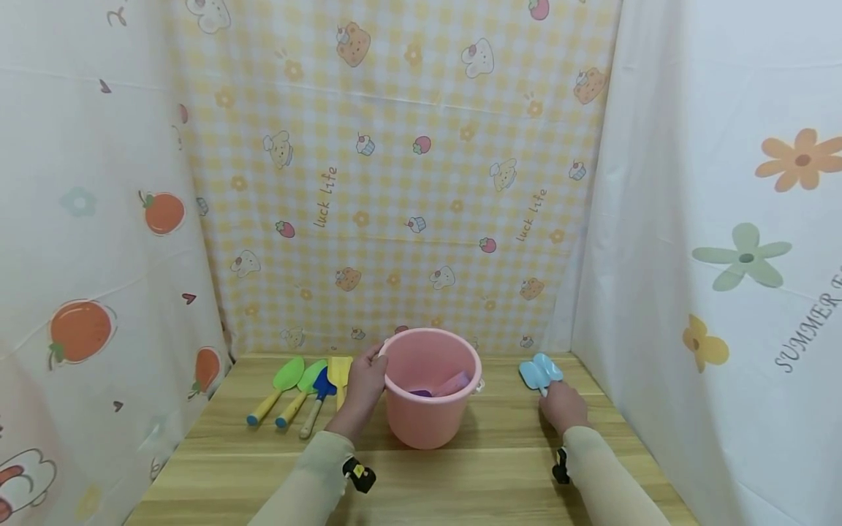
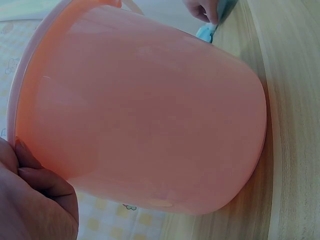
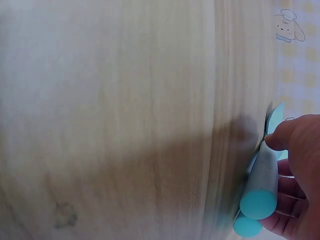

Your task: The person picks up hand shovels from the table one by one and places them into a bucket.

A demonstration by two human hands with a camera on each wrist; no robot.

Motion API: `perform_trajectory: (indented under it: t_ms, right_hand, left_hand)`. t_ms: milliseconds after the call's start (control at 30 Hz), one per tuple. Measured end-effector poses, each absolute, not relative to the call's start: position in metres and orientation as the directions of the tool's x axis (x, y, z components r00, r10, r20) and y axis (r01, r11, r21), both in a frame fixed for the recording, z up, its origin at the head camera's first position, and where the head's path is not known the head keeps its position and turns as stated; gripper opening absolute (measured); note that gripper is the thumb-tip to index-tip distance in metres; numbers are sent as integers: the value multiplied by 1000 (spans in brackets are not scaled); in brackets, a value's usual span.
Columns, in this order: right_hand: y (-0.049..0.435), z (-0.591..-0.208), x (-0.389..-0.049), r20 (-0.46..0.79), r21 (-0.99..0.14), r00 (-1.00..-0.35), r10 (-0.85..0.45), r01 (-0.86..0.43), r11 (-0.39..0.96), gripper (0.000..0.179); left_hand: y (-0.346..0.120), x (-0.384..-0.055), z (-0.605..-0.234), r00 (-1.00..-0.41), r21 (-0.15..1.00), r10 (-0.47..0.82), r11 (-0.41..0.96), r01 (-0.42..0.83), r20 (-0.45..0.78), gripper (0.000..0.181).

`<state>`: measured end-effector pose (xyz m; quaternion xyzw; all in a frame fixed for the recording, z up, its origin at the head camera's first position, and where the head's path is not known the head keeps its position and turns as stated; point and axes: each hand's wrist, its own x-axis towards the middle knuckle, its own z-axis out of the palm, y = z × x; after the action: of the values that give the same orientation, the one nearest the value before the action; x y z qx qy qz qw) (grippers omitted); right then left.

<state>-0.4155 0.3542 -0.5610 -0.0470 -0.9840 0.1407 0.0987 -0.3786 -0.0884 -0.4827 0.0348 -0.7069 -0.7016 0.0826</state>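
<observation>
A pink bucket [image 1: 424, 424] stands upright on the table, and my left hand [image 1: 365, 387] grips the left side of its rim. In the left wrist view the thumb and curled fingers [image 2: 47, 187] hold that rim. Inside lie a pink item [image 1: 454, 385] and a purple one [image 1: 421, 393], mostly hidden by the bucket wall. Off to the right, my right hand [image 1: 566, 409] holds a light blue toy shovel [image 1: 531, 375] by its pale handle [image 3: 262, 172]. A second light blue shovel [image 1: 548, 367] lies right beside it; its teal handle end [image 3: 247, 226] shows under the first.
Left of the bucket several toy shovels lie side by side: two with green blades [image 1: 288, 374], a blue one [image 1: 321, 383] and a yellow one [image 1: 339, 371]. Patterned cloth [image 1: 395, 183] hangs behind the wooden table [image 1: 487, 482] and along both sides.
</observation>
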Motion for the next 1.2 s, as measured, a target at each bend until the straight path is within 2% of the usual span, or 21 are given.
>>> perform_trajectory:
  t_ms: [533, 833, 1200]
  right_hand:
    - [354, -564, -415, 218, -207, -973, 75, 29, 978, 29]
    - [353, -564, -413, 186, -230, -979, 86, 42, 972, 22]
    - [349, -567, -411, 193, -240, -978, 84, 36, 970, 25]
  left_hand:
    - [-87, -378, -482, -983, 997, -168, 17, 78, 80, 48]
    - [-88, -377, -479, -982, 998, -178, 30, 59, 63, 51]
    - [-88, -377, -479, -984, 998, -170, 27, 48, 52, 51]
